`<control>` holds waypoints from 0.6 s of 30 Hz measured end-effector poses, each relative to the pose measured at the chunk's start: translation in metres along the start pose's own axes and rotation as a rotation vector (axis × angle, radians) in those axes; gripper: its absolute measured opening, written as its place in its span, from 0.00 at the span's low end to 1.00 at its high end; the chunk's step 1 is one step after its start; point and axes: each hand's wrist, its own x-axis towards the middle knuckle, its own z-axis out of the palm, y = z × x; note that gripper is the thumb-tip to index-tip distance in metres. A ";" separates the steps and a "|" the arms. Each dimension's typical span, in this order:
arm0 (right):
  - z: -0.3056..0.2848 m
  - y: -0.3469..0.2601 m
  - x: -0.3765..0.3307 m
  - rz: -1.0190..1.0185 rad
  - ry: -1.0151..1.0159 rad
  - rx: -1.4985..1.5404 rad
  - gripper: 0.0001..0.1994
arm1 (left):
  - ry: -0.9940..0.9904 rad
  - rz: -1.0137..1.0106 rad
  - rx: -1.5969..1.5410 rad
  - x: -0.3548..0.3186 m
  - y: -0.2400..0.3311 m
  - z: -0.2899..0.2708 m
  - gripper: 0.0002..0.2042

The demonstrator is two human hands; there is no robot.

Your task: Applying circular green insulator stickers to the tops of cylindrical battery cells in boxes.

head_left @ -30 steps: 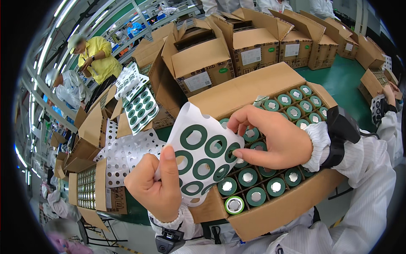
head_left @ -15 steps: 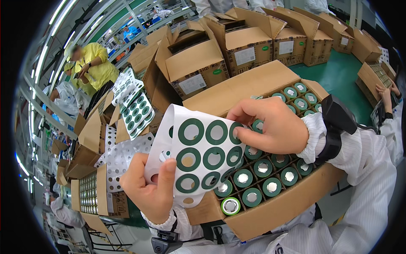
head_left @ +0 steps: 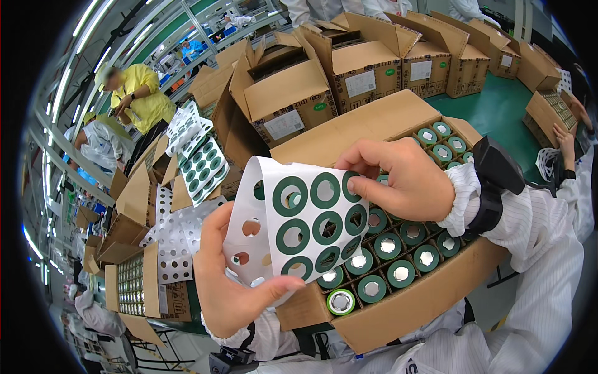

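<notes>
A white sheet of green ring stickers hangs curled over the near carton, its bare part showing punched holes. My right hand pinches the sheet's upper right edge between thumb and fingers. Around its lower left side is my left hand, thumb stretched out in front and spread from the fingers. Some left fingertips are hidden behind the sheet. Below stands an open carton of cylindrical battery cells in cardboard dividers. Most visible cell tops carry green rings; a bright green-rimmed cell sits in the near left corner.
More sticker sheets lie on boxes at the left, above a punched white sheet. Open cardboard cartons line the far side of the green table. Another person's hands hold a carton at the right; a person in yellow stands far left.
The sheet has shifted slightly right and more of its punched part shows. My left thumb has come off the sheet's face and spread out, lower and to the right. My right hand keeps its pinch.
</notes>
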 end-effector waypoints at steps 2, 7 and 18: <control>0.001 -0.001 0.000 -0.024 0.015 0.010 0.07 | -0.058 0.122 -0.021 0.000 -0.003 0.001 0.36; -0.001 -0.002 0.000 0.007 -0.003 0.011 0.06 | -0.036 0.073 0.041 -0.003 -0.002 0.005 0.30; 0.002 -0.003 0.000 -0.011 0.005 0.021 0.07 | 0.195 -0.084 0.181 -0.001 -0.002 -0.002 0.09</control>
